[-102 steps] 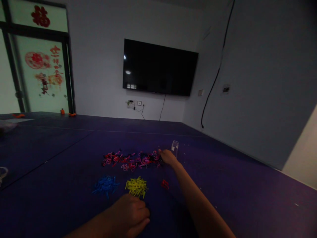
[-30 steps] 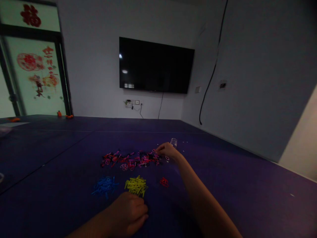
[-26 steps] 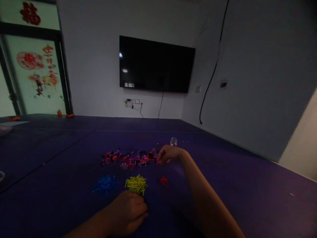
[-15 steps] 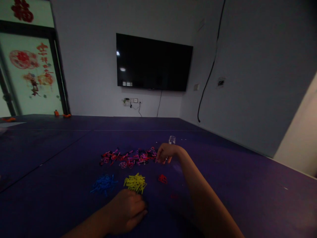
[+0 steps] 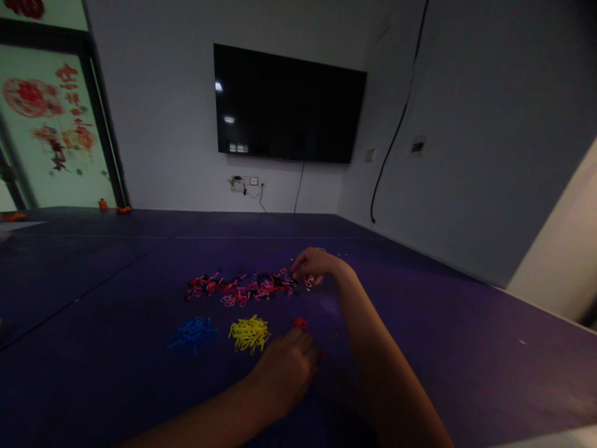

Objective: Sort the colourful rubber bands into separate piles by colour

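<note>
My right hand [image 5: 314, 264] reaches over the right end of a spread of pink, red and black rubber bands [image 5: 261, 286]. Its fingers are bent but apart, and I see nothing held between them. Closer to me, my left hand [image 5: 293, 364] is curled palm down just in front of a small red pile of bands [image 5: 299, 323]. A speck of red shows by its fingertips; whatever they grip is hidden. To the left of that hand lie a heap of yellow bands [image 5: 249, 334] and a heap of blue bands [image 5: 193, 335].
All the bands lie on a wide purple table [image 5: 116, 367] with a seam on the left. Behind my right hand, the clear jar's rim [image 5: 321, 249] barely shows. Small orange objects [image 5: 123, 210] sit at the far left edge. A black television [image 5: 289, 106] hangs on the wall.
My left hand has moved right, from in front of the yellow heap to the red pile. My right hand has lifted slightly and its fingers have loosened. The camera view has tilted down a little.
</note>
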A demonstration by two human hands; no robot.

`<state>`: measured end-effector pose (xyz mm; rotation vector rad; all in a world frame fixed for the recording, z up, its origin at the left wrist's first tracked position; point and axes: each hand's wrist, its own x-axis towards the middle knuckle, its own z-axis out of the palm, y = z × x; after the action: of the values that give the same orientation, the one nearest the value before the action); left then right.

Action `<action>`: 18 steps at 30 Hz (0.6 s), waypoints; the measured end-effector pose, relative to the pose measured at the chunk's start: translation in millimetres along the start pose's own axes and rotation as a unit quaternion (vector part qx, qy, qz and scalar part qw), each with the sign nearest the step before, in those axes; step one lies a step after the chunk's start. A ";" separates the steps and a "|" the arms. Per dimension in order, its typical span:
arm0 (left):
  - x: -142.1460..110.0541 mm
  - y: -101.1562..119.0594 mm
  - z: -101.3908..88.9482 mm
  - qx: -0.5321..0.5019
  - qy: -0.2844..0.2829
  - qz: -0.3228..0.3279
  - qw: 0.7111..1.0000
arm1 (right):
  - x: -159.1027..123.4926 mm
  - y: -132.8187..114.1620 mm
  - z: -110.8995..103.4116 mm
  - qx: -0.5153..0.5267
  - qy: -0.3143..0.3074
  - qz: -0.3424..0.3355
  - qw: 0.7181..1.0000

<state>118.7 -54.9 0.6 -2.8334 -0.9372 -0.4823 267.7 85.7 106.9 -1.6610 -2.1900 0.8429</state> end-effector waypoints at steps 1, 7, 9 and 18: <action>10.2 2.2 3.8 0.016 -0.006 -0.021 1.000 | -1.0 -0.1 -1.1 -0.002 0.008 -0.004 1.000; 27.9 4.5 30.9 0.042 -0.002 -0.008 0.999 | -4.0 3.8 -8.2 -0.001 0.023 -0.018 1.000; 24.1 4.0 37.2 0.043 0.002 0.006 0.999 | -2.5 5.8 -9.9 0.001 0.042 -0.020 0.999; 28.1 -7.2 36.5 0.089 0.034 0.011 0.995 | 8.7 15.5 -8.7 -0.026 0.106 -0.021 0.994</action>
<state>145.2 -25.8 -24.2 -2.6481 -0.8871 -0.4644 281.8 99.1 103.6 -1.6393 -2.1081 0.5733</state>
